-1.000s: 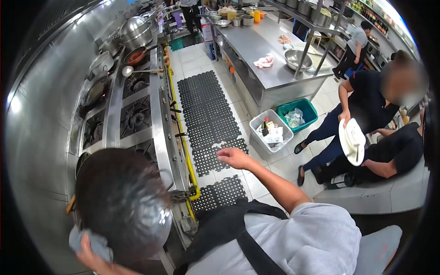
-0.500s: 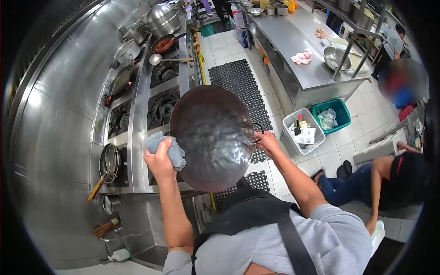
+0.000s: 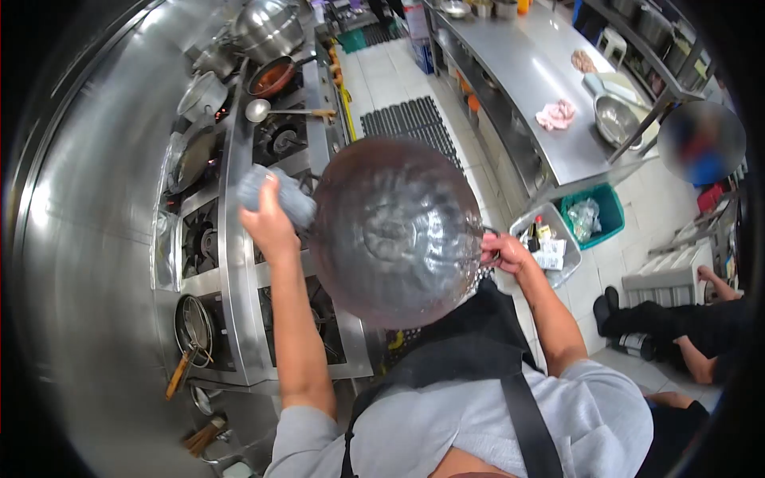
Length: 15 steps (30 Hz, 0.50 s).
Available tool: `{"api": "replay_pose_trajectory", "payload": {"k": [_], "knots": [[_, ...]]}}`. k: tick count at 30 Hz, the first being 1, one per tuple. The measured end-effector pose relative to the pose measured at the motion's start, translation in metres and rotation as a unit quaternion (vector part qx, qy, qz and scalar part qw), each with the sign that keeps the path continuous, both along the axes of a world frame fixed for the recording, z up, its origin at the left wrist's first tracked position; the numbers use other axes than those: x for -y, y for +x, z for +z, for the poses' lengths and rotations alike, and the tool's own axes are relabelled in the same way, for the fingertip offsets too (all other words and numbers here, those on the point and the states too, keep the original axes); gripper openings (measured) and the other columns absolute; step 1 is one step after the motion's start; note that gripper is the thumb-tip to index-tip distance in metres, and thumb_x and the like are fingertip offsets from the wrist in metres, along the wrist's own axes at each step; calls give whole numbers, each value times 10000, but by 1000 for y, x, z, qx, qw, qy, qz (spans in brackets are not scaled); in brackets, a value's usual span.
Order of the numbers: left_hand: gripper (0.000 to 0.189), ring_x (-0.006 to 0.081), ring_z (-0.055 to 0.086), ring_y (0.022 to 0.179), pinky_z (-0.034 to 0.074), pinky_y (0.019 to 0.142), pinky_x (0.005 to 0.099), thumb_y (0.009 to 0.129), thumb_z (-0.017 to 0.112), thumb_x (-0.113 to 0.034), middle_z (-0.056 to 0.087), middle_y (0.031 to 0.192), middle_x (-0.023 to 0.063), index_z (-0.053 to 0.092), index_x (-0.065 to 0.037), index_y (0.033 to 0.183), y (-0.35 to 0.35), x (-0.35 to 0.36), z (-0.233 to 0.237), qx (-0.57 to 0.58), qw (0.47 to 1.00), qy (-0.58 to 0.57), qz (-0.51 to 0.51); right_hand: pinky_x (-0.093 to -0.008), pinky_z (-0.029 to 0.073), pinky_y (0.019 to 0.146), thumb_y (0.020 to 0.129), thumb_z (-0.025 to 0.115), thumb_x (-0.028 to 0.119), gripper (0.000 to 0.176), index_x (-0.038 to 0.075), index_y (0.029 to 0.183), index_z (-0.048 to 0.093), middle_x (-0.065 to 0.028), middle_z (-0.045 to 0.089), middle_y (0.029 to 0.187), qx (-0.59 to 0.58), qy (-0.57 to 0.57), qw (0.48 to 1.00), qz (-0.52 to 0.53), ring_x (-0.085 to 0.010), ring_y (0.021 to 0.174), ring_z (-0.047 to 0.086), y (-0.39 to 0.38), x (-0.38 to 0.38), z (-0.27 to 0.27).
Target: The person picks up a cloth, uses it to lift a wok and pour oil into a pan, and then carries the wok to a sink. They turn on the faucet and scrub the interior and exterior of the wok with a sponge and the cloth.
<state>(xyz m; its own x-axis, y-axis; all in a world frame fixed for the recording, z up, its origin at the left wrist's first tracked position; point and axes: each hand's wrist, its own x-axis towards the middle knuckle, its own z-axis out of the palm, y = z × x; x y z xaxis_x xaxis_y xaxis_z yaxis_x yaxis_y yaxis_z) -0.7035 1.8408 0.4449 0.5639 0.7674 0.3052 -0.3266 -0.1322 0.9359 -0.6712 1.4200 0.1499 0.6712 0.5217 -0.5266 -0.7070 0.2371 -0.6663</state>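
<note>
A large dark wok (image 3: 394,231) hangs in front of my body, its wet-looking, shiny surface facing up. My right hand (image 3: 506,252) is closed round the small loop handle at the wok's right side. On the opposite side, my left hand (image 3: 271,221) grips a folded grey-blue cloth (image 3: 288,199), which lies against the wok's left rim. The left edge of the wok is partly hidden behind the cloth.
Left of me runs a stove (image 3: 243,271) with a ladle (image 3: 258,111), a red-brown pan (image 3: 272,77) and strainers (image 3: 193,328). A steel counter (image 3: 510,72) and two bins (image 3: 599,215) stand right. People are at the lower right.
The wok has shifted right and a little up with my right hand. My left hand and the cloth have moved slightly left and up. The camera view has turned somewhat.
</note>
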Motion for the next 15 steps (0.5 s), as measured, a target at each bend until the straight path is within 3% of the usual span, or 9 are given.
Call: {"api": "replay_pose_trajectory", "payload": {"k": [2,4,6,7,9,11,14,15], "knots": [[180,160,672,838,538,768,316,900,712,-101,712,979,69,703,21,1032,41,-18,8,-11,999,14,50,-450,639,671,909,655,70,55,16,904,645,-88,662,768,4,-13,1000,-17,-228,664,691,25,2,2],[191,168,678,839,538,765,317,906,710,-97,717,996,76,707,25,1053,65,-43,0,-12,997,68,-31,-453,632,644,892,645,45,64,18,837,629,-89,634,729,-13,-55,997,-45,-234,660,684,54,-1,16],[246,167,681,828,542,780,313,896,710,-110,723,975,85,696,22,1104,65,-40,4,-133,979,58,-142,-457,626,624,858,625,5,61,13,799,614,-87,604,702,-11,-74,995,-66,-238,652,678,93,0,12],[300,166,681,825,545,769,315,877,722,-148,716,955,79,686,14,1127,65,-48,-17,-193,968,120,-107,-439,622,598,829,605,-29,60,2,778,609,-89,603,709,-13,-72,994,-82,-249,625,671,116,2,3],[345,166,682,834,546,755,312,837,736,-175,718,947,61,691,-26,1145,48,-60,-40,-401,883,120,-214,-434,608,567,814,614,-17,60,-7,755,608,-84,607,696,9,-121,988,-91,-239,635,666,162,7,-17],[307,165,681,778,553,711,331,835,737,-216,722,920,56,710,-50,1092,23,-31,-71,-526,817,62,-226,-424,568,482,812,593,-15,99,-29,714,600,-120,638,702,39,-160,977,-137,-250,592,659,211,3,-58],[268,200,707,794,560,722,365,809,747,-251,743,866,104,736,-24,951,-28,5,-130,-728,619,70,-288,-425,565,487,879,534,62,221,-113,779,623,-218,680,758,70,-287,953,-59,-319,594,702,284,-5,-65],[281,216,713,815,561,745,378,812,745,-264,753,889,125,737,-5,921,-54,13,-158,-771,553,91,-303,-444,568,513,879,500,117,321,-166,820,639,-299,700,791,42,-227,964,-132,-352,596,722,303,-12,-84]]}}
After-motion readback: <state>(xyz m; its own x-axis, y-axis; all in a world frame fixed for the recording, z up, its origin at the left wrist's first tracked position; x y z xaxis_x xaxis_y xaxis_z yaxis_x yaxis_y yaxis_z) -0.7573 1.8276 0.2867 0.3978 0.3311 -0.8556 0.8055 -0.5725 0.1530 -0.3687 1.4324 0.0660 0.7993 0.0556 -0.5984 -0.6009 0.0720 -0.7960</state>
